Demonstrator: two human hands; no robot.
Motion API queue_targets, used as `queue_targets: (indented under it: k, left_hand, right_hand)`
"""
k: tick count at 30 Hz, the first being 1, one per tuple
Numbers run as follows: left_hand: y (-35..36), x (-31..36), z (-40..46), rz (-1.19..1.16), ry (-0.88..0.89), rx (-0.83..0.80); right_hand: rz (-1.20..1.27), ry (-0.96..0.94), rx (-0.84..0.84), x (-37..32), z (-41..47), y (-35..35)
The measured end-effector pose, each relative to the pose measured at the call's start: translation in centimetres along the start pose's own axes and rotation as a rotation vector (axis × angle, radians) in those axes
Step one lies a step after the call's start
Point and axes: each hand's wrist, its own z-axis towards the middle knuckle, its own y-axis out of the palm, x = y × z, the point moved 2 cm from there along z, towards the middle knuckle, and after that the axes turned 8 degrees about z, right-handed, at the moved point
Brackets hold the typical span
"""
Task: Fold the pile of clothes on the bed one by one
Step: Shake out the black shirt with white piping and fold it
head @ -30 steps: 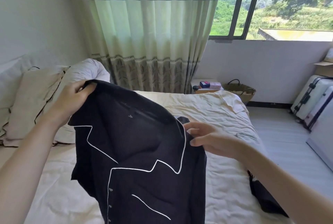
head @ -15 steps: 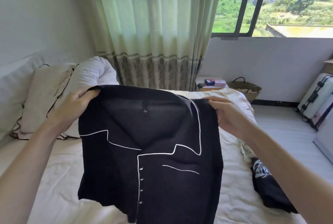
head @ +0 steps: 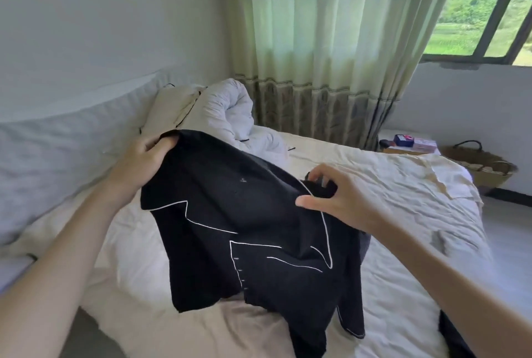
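The black button-up shirt with white piping (head: pixel 253 231) hung above the cream-sheeted bed (head: pixel 403 185), its length running down toward the person. The left hand (head: pixel 141 165) pinched one shoulder; the right hand (head: pixel 342 196), fingers loosely spread, hovered nearest the other shoulder.

Black shirt (head: pixel 259 228), thin white piping along collar, placket and pocket, gripped by left hand (head: pixel 141 162). Cream, wrinkled bed sheet (head: pixel 374 185) beyond right hand (head: pixel 342 199). White rolled duvet (head: pixel 224 110) past left hand. Curtain (head: pixel 331 41) banded teal, pale green and cream, grey-brown leaf print at bottom. Tan woven basket (head: pixel 483 167), black handle, far right of right hand.
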Motion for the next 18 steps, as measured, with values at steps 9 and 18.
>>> queue_targets:
  k: [9,18]
  left_hand:
    - [-4.2,-0.4,-6.5,0.002,-0.074,0.047]
    - [-7.8,-1.3,-8.5,0.080,-0.137,0.060]
  right_hand:
    - [1.047,0.384,-0.356,-1.9,-2.2,1.4]
    - [0.490,-0.008,-0.161,-3.7,-0.6,3.8]
